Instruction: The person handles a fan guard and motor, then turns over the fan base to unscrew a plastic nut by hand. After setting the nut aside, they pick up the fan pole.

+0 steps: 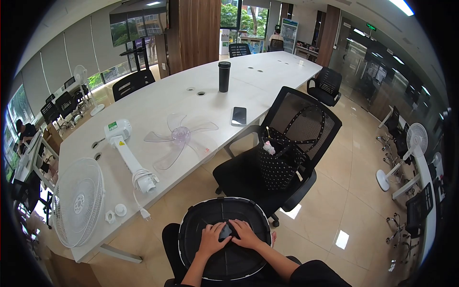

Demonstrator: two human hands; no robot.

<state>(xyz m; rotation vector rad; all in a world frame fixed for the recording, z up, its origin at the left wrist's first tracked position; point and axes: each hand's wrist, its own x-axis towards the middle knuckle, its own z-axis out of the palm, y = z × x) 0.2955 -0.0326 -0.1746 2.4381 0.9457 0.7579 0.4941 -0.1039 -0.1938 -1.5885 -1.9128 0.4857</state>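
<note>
A round black fan base [201, 225] with a thin white rim lies across my lap, its ribbed underside facing up. My left hand [213, 237] grips around the left of its middle, fingers curled over the raised centre. From the other side my right hand [244, 234] does the same, both thumbs close together. Between the hands shows a dark, glossy centre piece [225, 232], partly covered by fingers. On the table to the left lie a clear fan blade [180, 136], a white fan motor with its pole [125, 152] and a white fan grille [79, 203].
The long white table [158, 103] runs from the left toward the back. A black tumbler [224, 76] and a phone [239, 116] stand and lie on it. Beside me an office chair [306, 119] holds a dotted bag [277, 165]. Two small white parts [120, 210] sit near the grille.
</note>
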